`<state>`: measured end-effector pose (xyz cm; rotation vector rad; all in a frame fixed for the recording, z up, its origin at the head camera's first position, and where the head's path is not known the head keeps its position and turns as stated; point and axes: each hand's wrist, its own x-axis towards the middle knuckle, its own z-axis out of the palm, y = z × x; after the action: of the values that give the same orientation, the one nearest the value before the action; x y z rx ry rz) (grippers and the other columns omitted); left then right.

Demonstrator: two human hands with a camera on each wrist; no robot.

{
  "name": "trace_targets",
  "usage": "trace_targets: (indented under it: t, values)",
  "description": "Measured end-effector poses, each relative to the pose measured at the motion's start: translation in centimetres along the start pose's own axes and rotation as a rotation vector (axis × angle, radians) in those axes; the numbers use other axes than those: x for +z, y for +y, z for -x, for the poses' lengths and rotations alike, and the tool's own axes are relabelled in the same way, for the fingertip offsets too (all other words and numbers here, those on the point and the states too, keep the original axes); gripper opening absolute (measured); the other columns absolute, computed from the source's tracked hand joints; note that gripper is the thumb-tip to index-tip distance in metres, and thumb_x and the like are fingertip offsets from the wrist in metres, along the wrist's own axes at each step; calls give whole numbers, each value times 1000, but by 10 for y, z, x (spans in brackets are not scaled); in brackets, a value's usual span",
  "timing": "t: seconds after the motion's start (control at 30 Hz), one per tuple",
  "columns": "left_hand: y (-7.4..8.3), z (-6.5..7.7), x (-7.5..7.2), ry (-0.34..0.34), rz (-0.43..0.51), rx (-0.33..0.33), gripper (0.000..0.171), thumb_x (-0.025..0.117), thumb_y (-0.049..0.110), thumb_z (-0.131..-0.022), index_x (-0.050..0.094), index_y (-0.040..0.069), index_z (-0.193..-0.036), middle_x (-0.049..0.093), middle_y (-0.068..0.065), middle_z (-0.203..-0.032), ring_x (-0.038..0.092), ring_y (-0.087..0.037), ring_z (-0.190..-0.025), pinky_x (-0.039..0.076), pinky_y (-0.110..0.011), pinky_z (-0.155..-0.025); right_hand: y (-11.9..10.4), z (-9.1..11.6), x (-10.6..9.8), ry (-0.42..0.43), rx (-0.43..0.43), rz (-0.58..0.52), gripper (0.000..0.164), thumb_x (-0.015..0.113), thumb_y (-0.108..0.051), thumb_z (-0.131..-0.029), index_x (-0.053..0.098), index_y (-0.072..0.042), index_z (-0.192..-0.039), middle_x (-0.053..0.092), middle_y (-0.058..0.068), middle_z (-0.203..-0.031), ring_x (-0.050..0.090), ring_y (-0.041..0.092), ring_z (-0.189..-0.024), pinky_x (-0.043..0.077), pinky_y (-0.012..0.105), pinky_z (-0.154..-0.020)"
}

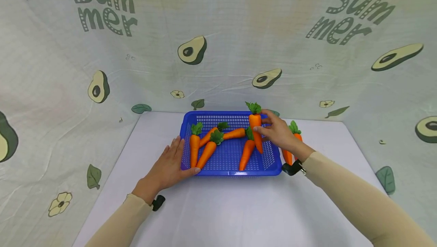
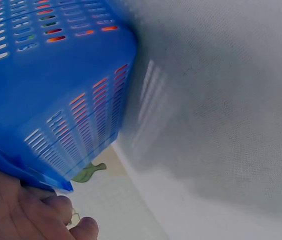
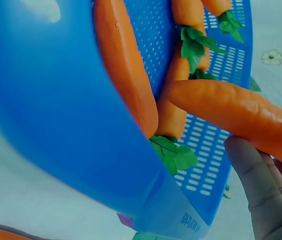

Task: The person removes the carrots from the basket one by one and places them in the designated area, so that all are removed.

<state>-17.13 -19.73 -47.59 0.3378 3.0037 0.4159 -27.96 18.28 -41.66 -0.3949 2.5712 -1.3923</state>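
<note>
Apparently, shifting a carrot [image 1: 254,121] is the step in hand: the right hand [image 1: 278,131] pinches it above the right side of the basket [image 1: 222,173]; the left hand [image 1: 168,167], fingers straight, rests against its left. Other carrots [image 1: 207,154] lie inside. The next move likely calls for a steady pinch.

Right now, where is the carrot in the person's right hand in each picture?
Head: held carrot, right of centre.
Left wrist: I can't make it out there.
Right wrist: at the right edge, mid-height, tip pointing left.
Shared landmark: blue basket, in all three views.
</note>
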Motion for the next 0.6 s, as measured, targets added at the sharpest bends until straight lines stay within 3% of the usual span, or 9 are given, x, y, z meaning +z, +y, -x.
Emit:
trace_targets:
  t: [0.2, 0.47, 0.6]
  values:
    - [0, 0, 2, 4, 6, -1, 125, 34, 93, -73, 5, 6, -157, -1, -12, -166, 8, -31, -153, 15, -52, -122, 2, 1, -4, -8, -19, -9, 70, 70, -23, -91, 29, -26, -148, 49, 22, -139, 63, 40, -113, 60, 48, -74]
    - [1, 1, 1, -5, 22, -9, 125, 35, 93, -72, 1, 8, -158, -3, -11, -166, 8, -31, -153, 15, -52, -122, 2, 7, -9, -8, -28, -120, 63, 71, -22, -91, 36, -29, -143, 52, 22, -135, 68, 38, -103, 59, 52, -71]
    - [1, 1, 2, -1, 18, -10, 125, 34, 93, -72, 0, 9, -158, -3, -11, -166, 9, -31, -153, 16, -52, -122, 3, 9, -15, 2, -35, -122, 64, 69, -21, -92, 33, -29, -146, 49, 22, -139, 67, 38, -105, 59, 53, -72]
